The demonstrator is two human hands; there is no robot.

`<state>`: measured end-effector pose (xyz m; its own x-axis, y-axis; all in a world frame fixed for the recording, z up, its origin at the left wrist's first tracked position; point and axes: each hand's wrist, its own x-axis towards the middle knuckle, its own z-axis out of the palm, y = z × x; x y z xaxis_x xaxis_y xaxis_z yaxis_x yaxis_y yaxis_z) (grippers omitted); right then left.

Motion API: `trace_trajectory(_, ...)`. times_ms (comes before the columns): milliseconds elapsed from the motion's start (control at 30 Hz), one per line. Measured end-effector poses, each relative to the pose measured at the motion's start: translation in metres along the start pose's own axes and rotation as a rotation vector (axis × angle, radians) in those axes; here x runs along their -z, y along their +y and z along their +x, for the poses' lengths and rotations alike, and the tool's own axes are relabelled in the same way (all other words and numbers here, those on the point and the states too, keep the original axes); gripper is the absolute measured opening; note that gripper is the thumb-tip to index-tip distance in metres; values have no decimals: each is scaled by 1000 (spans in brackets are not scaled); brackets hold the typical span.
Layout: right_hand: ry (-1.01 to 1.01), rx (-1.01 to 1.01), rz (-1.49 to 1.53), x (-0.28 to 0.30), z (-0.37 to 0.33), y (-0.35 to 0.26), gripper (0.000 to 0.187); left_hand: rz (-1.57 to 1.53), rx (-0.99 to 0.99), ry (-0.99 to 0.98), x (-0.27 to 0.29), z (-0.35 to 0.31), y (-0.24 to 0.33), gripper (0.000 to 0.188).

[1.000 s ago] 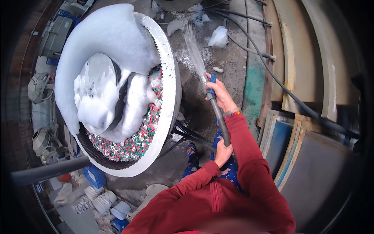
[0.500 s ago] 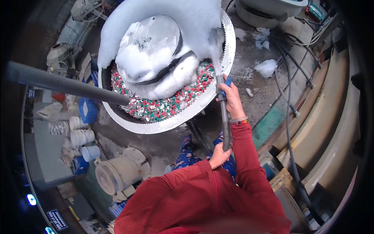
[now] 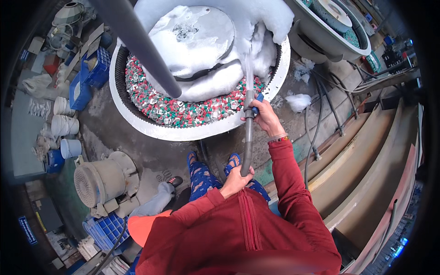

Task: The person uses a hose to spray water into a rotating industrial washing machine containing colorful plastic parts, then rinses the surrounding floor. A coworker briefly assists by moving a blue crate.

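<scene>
The jet (image 3: 249,71), aimed at the floor (image 3: 110,130) one second earlier, now strikes foam (image 3: 270,23) in the tub (image 3: 178,133); another person's leg (image 3: 155,200) appears at lower left.

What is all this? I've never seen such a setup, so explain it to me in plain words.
No robot here: a person works with two bare hands. The wide, edge-bending view comes from a camera worn on the head, looking down. The left hand has its grip around a grey pipe; the right hand holds the same pipe farther up, by a blue valve handle. A stream, apparently water, runs from its end into a round, white-rimmed tub. In there lie small red, green and pale pieces beside white foam. A second tub, with green pieces, stands at the upper right.
</scene>
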<state>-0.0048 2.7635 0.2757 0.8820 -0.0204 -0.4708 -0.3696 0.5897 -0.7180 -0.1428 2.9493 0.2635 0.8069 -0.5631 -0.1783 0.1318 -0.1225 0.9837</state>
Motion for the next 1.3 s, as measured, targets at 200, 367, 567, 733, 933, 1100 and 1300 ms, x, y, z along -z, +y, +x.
trace_trajectory(200,66,124,77,-13,17,-33,30,207,-27,116,15,16,37,31)
trace_trajectory(367,-46,150,-86,-35,21,-54,26,216,145,-17,25,21,58,36)
trace_trajectory(567,-287,-7,-337,-28,6,-77,74,123,-56,-63,53,15,57,30)
trace_trajectory(733,-199,-16,-46,-28,28,-69,49,153,25,-67,49,39,64,28)
trace_trajectory(933,42,341,26,-29,19,-57,64,125,-8,-89,36,23,60,26)
trace_trajectory(1100,110,182,-44,-23,5,-53,61,101,-58,-12,22,17,50,26)
trace_trajectory(1300,128,177,-28,-6,17,-61,53,101,-21,-37,11,36,52,26)
